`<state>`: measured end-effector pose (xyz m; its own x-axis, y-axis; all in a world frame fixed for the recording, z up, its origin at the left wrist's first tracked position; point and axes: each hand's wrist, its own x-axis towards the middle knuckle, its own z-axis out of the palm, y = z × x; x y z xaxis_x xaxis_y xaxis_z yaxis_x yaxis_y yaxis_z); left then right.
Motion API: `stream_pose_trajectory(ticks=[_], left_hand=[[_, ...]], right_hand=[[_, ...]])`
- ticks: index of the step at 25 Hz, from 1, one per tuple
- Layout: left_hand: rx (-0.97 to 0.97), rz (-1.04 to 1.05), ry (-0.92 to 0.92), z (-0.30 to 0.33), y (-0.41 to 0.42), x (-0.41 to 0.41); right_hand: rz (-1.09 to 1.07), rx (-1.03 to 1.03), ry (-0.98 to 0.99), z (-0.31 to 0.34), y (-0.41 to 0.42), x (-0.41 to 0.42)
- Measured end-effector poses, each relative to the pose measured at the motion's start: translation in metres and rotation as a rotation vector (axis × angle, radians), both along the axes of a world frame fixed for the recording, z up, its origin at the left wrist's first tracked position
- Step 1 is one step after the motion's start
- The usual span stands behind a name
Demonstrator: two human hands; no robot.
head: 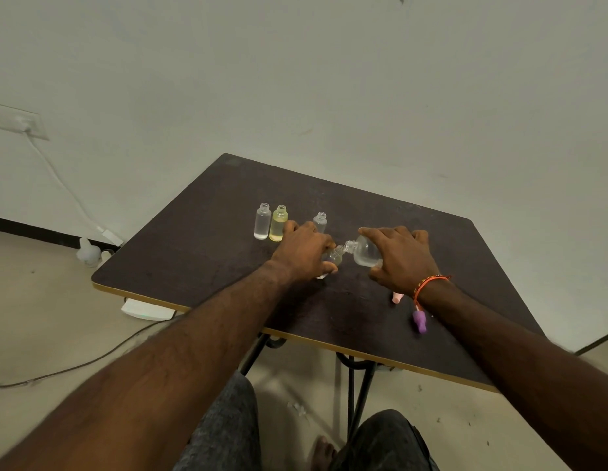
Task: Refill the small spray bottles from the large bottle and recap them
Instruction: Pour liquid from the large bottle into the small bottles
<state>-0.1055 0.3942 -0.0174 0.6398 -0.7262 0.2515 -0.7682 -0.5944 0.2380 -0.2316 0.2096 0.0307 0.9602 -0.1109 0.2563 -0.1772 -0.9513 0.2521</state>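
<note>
There is one view only, from a wide-angle camera worn on the person's head. It looks forward and steeply down onto a dark table (200, 253) that fills the middle of the frame, close enough that both forearms stretch in from the bottom corners. Pale wall (296, 79) takes the upper half; floor and knees sit along the lower edge.

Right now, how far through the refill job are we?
Midway, none recapped. Done, apparently: two uncapped bottles at the back left hold liquid, a clear bottle and a yellow bottle. In hand: the right hand tips the large bottle into a small bottle held by the left hand. Left: a third open bottle, level unclear, and capping; pink cap and purple cap lie loose.
</note>
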Motion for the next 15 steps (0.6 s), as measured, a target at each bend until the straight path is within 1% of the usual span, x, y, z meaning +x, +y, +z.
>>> stream_pose_trajectory(ticks=[15], left_hand=[[0.001,0.004,-0.016,-0.0017,0.0010,0.0011]], right_hand=[[0.003,-0.013,0.015,0.0044,0.0038,0.0011]])
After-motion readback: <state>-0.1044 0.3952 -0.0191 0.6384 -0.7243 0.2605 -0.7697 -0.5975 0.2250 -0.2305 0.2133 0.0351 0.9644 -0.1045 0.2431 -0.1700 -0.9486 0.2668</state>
